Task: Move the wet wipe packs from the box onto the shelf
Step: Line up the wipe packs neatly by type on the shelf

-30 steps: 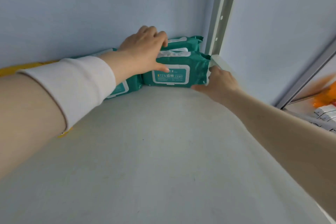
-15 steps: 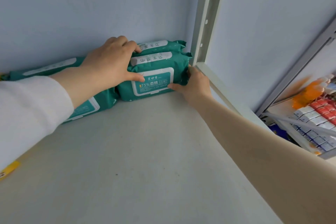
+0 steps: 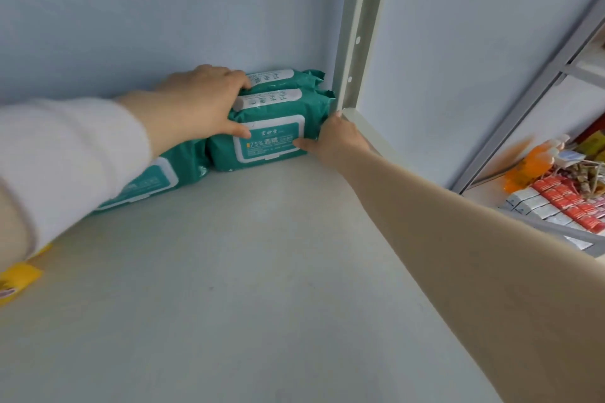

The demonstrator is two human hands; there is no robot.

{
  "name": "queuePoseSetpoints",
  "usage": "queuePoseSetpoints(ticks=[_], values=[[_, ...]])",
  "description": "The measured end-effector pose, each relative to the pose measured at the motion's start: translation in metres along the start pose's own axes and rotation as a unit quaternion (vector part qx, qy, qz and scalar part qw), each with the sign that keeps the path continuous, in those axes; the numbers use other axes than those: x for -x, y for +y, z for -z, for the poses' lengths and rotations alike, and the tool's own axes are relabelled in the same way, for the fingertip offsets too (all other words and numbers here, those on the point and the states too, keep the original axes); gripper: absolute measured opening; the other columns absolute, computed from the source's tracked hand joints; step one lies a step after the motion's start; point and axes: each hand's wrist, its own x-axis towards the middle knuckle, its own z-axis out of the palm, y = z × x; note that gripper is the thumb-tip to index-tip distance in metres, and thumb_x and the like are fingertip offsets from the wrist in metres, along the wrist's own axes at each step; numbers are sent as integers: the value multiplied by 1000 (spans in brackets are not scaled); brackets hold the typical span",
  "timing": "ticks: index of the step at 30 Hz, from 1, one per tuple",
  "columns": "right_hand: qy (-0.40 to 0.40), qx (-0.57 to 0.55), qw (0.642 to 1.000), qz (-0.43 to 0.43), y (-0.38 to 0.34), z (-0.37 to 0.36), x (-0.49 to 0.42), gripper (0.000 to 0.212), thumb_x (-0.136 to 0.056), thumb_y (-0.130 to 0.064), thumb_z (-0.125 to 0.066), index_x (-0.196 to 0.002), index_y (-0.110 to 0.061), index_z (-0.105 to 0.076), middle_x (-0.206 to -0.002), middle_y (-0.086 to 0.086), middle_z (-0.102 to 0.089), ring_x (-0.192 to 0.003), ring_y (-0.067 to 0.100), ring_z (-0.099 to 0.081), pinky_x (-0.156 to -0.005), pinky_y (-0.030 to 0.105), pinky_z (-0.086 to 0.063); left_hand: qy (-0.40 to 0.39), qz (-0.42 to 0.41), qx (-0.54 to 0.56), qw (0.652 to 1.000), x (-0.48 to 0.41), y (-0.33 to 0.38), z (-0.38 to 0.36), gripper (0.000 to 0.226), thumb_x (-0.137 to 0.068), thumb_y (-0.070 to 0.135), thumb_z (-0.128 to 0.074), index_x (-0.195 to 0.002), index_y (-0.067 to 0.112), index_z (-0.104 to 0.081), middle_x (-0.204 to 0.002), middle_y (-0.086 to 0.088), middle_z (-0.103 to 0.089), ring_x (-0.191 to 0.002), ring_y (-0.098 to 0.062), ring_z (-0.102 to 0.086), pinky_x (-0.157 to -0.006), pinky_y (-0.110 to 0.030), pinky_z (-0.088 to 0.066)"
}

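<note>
Pack [image 3: 271, 137] was being set into the shelf [image 3: 262, 271] corner.
It was gripped by the left hand [image 3: 203, 101], curled over its top, and pinched at its end by the right hand [image 3: 330, 141], fingers seemingly wrapped behind; release would be needed next.

In the far right corner of the shelf [image 3: 262, 271], the front pack [image 3: 271, 144] stands just left of the upright post [image 3: 357, 42], a second pack [image 3: 288, 77] just behind it, a third pack [image 3: 157, 180] at its left, the left hand [image 3: 199, 101] on its top, and the right hand [image 3: 337, 141] at its right end.
</note>
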Motion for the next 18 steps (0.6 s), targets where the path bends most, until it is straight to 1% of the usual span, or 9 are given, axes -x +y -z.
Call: queuePoseSetpoints(ticks=[2, 5, 6, 8, 10, 12, 15, 16, 18], values=[[9, 77, 997, 5, -6, 6, 12, 77, -85, -47, -60, -141, -1, -30, -133, 12, -48, -119, 28, -51, -88, 35, -44, -17, -14, -69, 997, -1, 5, 8, 77, -73, 58, -66, -132, 16, -39, -125, -8, -53, -115, -29, -48, -71, -36, -40], [22, 167, 985, 47, -11, 17, 35, 55, -85, -48, -60, -122, -9, -51, -115, 8, -57, -98, 24, -54, -73, 29, -38, 6, -46, -121, 992, 9, 9, 19, 74, -76, 57, -63, -131, 14, -40, -125, -10, -52, -117, -30, -48, -74, -38, -42], [16, 197, 979, 53, -12, 21, 45, 51, -86, -48, -59, -120, -10, -53, -114, 7, -57, -95, 23, -53, -72, 29, -37, 16, -58, -129, 990, 17, 9, 22, 71, -77, 56, -62, -130, 13, -41, -124, -11, -53, -116, -30, -49, -74, -38, -41], [-4, 265, 962, 62, -15, 26, 66, 45, -89, -47, -55, -113, -9, -54, -115, 7, -56, -101, 24, -54, -73, 29, -37, 24, -75, -149, 986, 39, 9, 30, 65, -80, 53, -61, -129, 14, -43, -121, -10, -54, -113, -30, -50, -72, -37, -40], [-27, 313, 946, 75, -21, 30, 88, 39, -90, -48, -52, -101, -10, -52, -109, 7, -54, -105, 26, -53, -76, 32, -39, 12, -76, -165, 983, 66, 7, 41, 61, -82, 51, -59, -129, 17, -44, -121, -9, -54, -112, -29, -52, -71, -36, -41], [-53, 344, 933, 89, -32, 34, 112, 41, -91, -48, -51, -103, -8, -53, -101, 5, -50, -105, 27, -54, -79, 34, -43, -2, -55, -166, 985, 97, 0, 53, 57, -84, 50, -58, -130, 18, -45, -122, -8, -54, -112, -30, -53, -67, -33, -37], [-71, 391, 910, 122, -53, 38, 146, 49, -90, -50, -50, -111, -6, -54, -91, 3, -48, -102, 29, -54, -86, 38, -45, -25, 7, -159, 987, 148, -12, 70, 54, -86, 50, -54, -129, 18, -45, -126, -8, -53, -113, -30, -53, -69, -33, -37], [-70, 396, 906, 137, -59, 37, 156, 51, -90, -51, -49, -113, -6, -54, -92, 4, -50, -102, 29, -54, -86, 38, -45, -38, 30, -160, 986, 165, -15, 73, 53, -86, 50, -54, -128, 19, -45, -126, -8, -53, -112, -30, -54, -70, -33, -37], [-69, 386, 906, 158, -67, 31, 174, 57, -90, -53, -49, -124, -6, -50, -116, 7, -54, -114, 30, -51, -92, 40, -43, -75, 67, -170, 980, 199, -18, 77, 52, -86, 51, -54, -127, 21, -47, -122, -7, -56, -109, -30, -55, -71, -32, -38]])
